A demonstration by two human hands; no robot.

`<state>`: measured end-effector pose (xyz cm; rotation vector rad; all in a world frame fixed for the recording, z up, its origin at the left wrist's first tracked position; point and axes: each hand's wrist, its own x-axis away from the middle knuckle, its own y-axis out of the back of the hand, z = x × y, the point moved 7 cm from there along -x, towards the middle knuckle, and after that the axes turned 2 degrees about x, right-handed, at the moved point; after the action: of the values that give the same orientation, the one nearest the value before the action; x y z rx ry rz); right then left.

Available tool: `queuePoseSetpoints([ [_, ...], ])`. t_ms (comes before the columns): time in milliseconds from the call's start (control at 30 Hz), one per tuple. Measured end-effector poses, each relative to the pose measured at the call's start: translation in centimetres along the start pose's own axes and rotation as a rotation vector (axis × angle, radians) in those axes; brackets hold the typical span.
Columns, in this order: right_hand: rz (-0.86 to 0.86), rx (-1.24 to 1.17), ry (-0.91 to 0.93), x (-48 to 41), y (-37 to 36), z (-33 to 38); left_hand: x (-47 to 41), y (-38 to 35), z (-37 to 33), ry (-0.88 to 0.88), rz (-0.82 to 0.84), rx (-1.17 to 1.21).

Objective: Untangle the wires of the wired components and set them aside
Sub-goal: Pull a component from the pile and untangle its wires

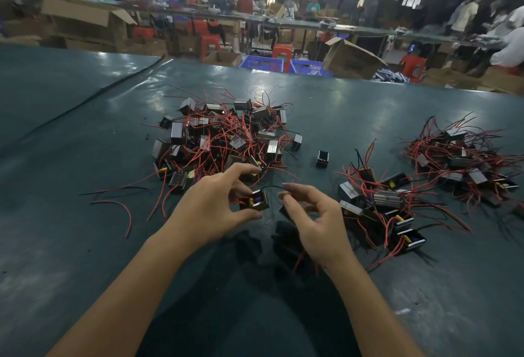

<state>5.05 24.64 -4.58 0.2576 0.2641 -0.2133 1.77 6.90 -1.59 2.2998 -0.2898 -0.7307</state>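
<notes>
left hand [215, 209] pinches component [256, 200] | right hand [317, 223] — just right of it — pinches black wire [272, 186] | wire runs left-right, mid-frame

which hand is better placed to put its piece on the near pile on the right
Right. The right hand, pinching a second component, is next to the nearer right pile; the left hand, gripping its component, sits by the tangled centre heap and would likely have to cross over.
</notes>
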Motion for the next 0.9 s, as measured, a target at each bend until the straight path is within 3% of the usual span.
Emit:
queuePoseSetpoints([
  [67, -0.037, 0.032, 0.023, 0.0, 0.2, 0.3, 0.1, 0.5, -0.7, -0.066, -0.066, -0.006],
  [167, -0.123, -0.109, 0.003, -0.3, 0.8, 0.2, 0.2, 1.6, -1.4, -0.127, -0.184, -0.133],
  [267, -0.194, -0.192, -0.035, -0.5, 1.4, -0.2, 0.7, 2.4, -3.0, -0.236, -0.397, -0.297],
  [367, -0.21, -0.248, -0.065, -0.4, 1.4, -0.5, 1.7, 3.2, -5.0, -0.382, -0.609, -0.118],
  [433, -0.219, -0.282, -0.078, -0.4, 1.4, -0.6, 1.8, 3.9, -4.7, -0.334, -0.657, 0.106],
  [533, -0.239, -0.271, -0.073, -0.4, 1.6, -0.5, 1.3, 4.1, -2.9, -0.136, -0.636, 0.357],
  [633, -0.237, -0.27, -0.081, -0.3, 1.5, -0.5, 0.8, 3.3, -1.8, -0.031, -0.569, 0.435],
  [900, -0.09, -0.292, -0.047, 0.2, -0.1, 0.7, 0.5, -2.5, -1.8, -0.008, -0.075, 0.162],
])
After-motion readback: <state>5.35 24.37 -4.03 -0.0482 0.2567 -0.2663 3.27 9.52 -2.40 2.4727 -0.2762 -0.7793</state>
